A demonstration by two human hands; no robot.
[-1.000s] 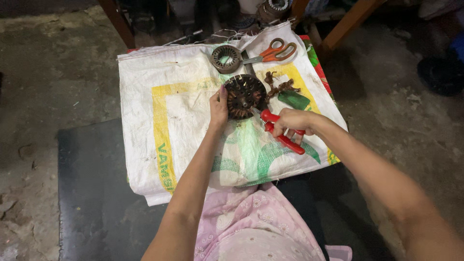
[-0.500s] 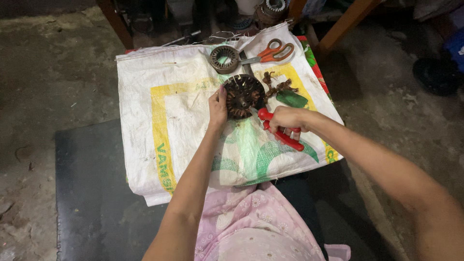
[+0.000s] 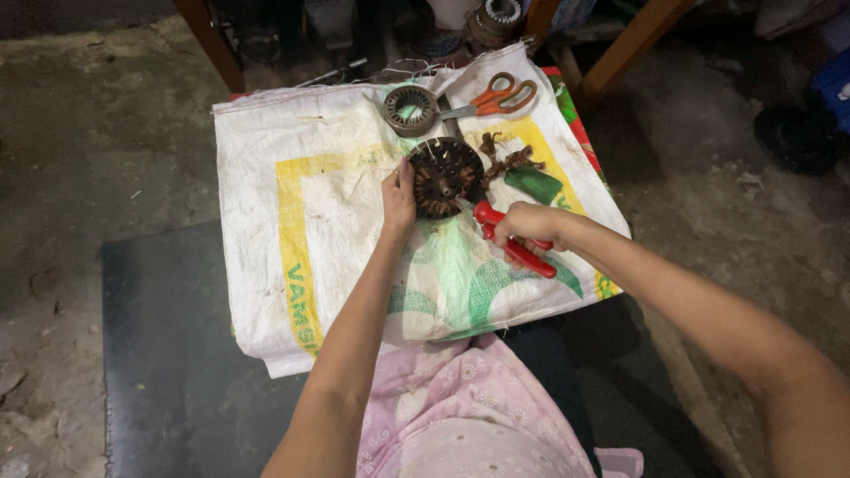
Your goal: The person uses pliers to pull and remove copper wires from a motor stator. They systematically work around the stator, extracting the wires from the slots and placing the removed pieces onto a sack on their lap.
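From the head camera, looking straight down, your left hand (image 3: 397, 196) is curled against the nine o'clock edge of the dark round motor stator (image 3: 443, 175), bracing it on the white woven sack (image 3: 310, 230) that covers the worktop. Your right hand (image 3: 524, 225) is wrapped tight around the red-handled pliers (image 3: 518, 248), nose aimed in at the stator's four o'clock side; I can't tell whether the nose has bitten anything yet.

Watch that left thumb: it sits right at the rim, close to the thin wire ends poking up around twelve o'clock, and if the pliers slip off, the jerk comes straight across toward those fingers. The stator rests only on loose sacking, so a hard pull could slide or flip it.

At two o'clock of the stator lie a tangle of brown copper windings (image 3: 506, 162) and a green scrap (image 3: 533, 184), near your right wrist; a sweep of the forearm could scatter them. Further up, the grey ring-shaped core (image 3: 409, 109) and the orange-handled scissors (image 3: 489, 97) sit near the sack's far edge, blades pointing at the core.
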